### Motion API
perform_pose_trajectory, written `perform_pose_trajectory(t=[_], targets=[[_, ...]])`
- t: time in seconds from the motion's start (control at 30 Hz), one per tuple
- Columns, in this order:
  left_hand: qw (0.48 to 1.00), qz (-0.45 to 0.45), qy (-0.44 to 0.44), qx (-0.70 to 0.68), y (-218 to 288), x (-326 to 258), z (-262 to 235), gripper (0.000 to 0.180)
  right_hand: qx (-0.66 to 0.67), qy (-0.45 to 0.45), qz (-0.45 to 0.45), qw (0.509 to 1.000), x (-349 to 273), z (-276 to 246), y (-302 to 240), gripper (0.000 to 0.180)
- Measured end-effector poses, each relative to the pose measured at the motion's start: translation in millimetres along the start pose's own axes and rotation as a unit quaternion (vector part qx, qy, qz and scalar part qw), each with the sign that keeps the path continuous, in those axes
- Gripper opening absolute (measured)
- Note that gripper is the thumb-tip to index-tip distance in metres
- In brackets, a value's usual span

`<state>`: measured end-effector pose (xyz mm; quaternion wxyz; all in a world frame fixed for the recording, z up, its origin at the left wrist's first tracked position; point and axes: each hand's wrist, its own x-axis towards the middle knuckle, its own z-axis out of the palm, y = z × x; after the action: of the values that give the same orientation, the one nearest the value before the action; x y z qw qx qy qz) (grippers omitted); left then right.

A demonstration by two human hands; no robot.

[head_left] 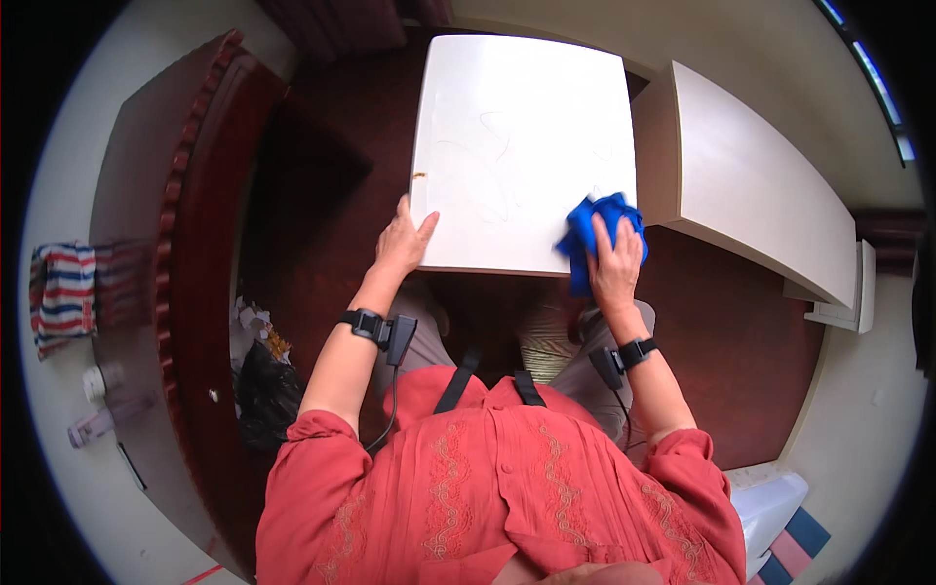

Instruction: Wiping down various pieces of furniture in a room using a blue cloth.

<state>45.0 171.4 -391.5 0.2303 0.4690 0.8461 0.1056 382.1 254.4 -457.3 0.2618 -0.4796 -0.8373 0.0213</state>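
Note:
In front of me stands a white table [517,127] with thin dark scribble lines on its top and a small brown mark at its left edge. My left hand [402,239] grips the table's near left corner, thumb on top and the fingers over the side, partly hidden. At the near right corner, my right hand [614,263] presses a crumpled blue cloth [609,213] onto the top. Part of the cloth hangs over the front edge, slightly blurred.
A pale cabinet [760,185] stands close on the right. To the left is a dark red wooden piece of furniture [200,292] with a scalloped edge. Beside it on the floor lie a black plastic bag [268,395] and scraps of paper [255,322].

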Motion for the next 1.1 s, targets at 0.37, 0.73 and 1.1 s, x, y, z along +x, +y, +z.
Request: perform_pose_trajectory(t=[0.37,0.73,1.1], targets=[[0.989,0.078,0.103,-0.066,-48,-24,19,0.070,0.121,-0.071,-0.286,0.948,0,-18,-79,0.048],[0.914,0.069,0.097,-0.388,-78,8,30,0.059,0.182,-0.006,-0.306,0.934,29,21,-209,0.044],[0.912,0.374,0.159,-0.054,10,-110,0,0.059,0.212,-0.105,-0.205,0.950,-10,-8,-144,0.085]])
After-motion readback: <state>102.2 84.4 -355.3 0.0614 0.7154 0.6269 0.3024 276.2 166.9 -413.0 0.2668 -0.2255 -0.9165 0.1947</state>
